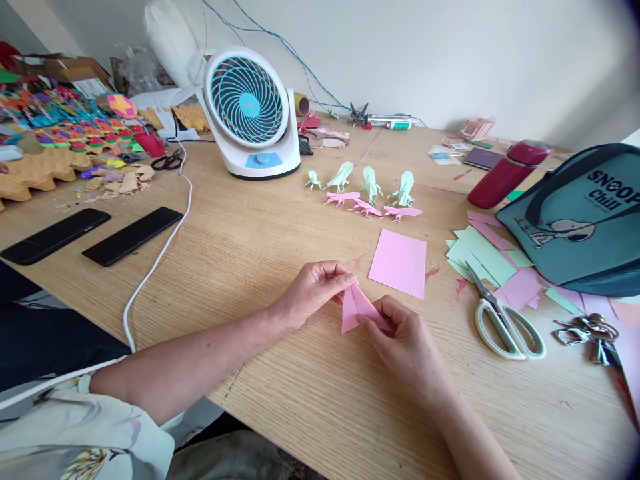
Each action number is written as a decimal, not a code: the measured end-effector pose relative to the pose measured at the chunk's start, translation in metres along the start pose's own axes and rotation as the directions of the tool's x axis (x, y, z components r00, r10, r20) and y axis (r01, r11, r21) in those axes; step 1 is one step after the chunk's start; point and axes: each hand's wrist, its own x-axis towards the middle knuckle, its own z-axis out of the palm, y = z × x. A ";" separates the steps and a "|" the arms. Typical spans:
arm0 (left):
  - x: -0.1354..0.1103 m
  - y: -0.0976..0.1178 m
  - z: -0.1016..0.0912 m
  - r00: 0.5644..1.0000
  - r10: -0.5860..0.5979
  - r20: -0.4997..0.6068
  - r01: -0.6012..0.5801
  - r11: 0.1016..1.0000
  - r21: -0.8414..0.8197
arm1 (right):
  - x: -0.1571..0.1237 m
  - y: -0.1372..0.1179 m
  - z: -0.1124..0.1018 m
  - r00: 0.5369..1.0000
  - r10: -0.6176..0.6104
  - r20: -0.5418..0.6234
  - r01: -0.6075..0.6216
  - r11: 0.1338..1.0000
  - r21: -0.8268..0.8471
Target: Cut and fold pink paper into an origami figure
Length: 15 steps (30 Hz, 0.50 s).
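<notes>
A folded pink paper (356, 307), pointed at its top, lies on the wooden table (250, 247) between my hands. My left hand (315, 288) pinches its upper tip from the left. My right hand (405, 337) presses and pinches its lower right edge. A flat pink square sheet (399, 262) lies just beyond them. Farther back stand several green origami figures (370, 181) with pink origami figures (367, 203) in front of them.
White-handled scissors (503, 320) and pink and green paper scraps (493, 257) lie at the right, by a teal bag (583, 217), keys (587, 331) and a red flask (505, 173). A fan (250, 110), its white cable (160, 253), two black phones (90, 235) and colourful paper pieces (60, 127) sit left.
</notes>
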 end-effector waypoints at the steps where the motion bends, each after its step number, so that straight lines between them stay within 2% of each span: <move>1: 0.000 -0.001 0.000 1.000 -0.002 0.003 0.002 1.000 0.006 | 0.000 0.000 0.000 1.000 -0.005 -0.005 0.005 1.000 -0.001; 8: -0.003 -0.003 0.006 0.988 -0.074 0.139 0.048 0.982 0.184 | 0.000 0.002 0.003 0.999 -0.018 -0.026 0.019 1.000 0.012; 15: -0.006 -0.003 0.006 0.996 -0.065 0.061 0.048 0.966 0.253 | 0.000 0.001 0.003 0.999 -0.030 -0.030 0.030 1.000 -0.002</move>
